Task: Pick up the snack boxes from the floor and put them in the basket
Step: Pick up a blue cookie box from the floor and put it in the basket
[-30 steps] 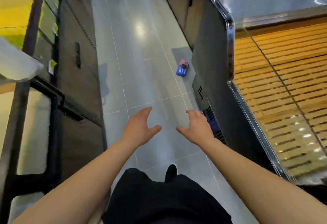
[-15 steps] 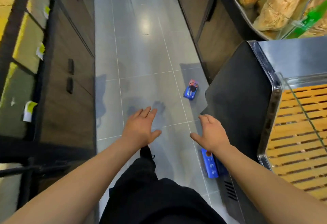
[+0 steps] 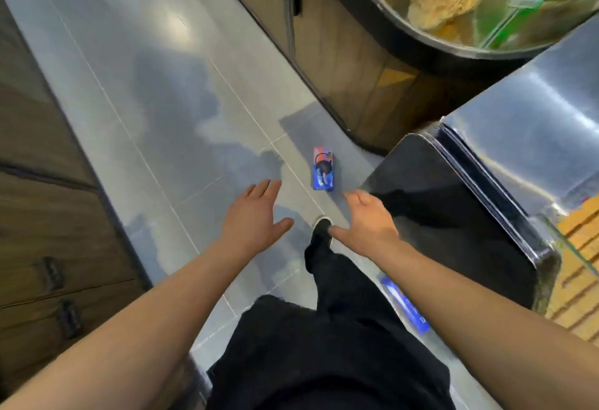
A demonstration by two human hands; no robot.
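Note:
A blue snack box point(image 3: 322, 169) with a dark cookie picture lies flat on the grey tiled floor point(image 3: 168, 111), just ahead of both hands. A second blue snack box point(image 3: 406, 307) lies on the floor by the black cabinet, partly hidden under my right forearm. My left hand point(image 3: 251, 219) is stretched forward, fingers apart and empty, to the left of the first box. My right hand point(image 3: 368, 223) is also spread and empty, just below and right of that box. No basket is in view.
A black cabinet with a shiny metal top point(image 3: 453, 202) stands close on the right. Behind it a curved display bin point(image 3: 453, 4) holds bagged goods. Dark wooden drawers point(image 3: 48, 215) line the left side. My black-trousered leg and shoe point(image 3: 321, 231) step forward between my hands.
The view has advanced along the aisle and tilted. The first box now lies closer to my hands, and the second box has slid back under my right forearm. Both hands stay spread.

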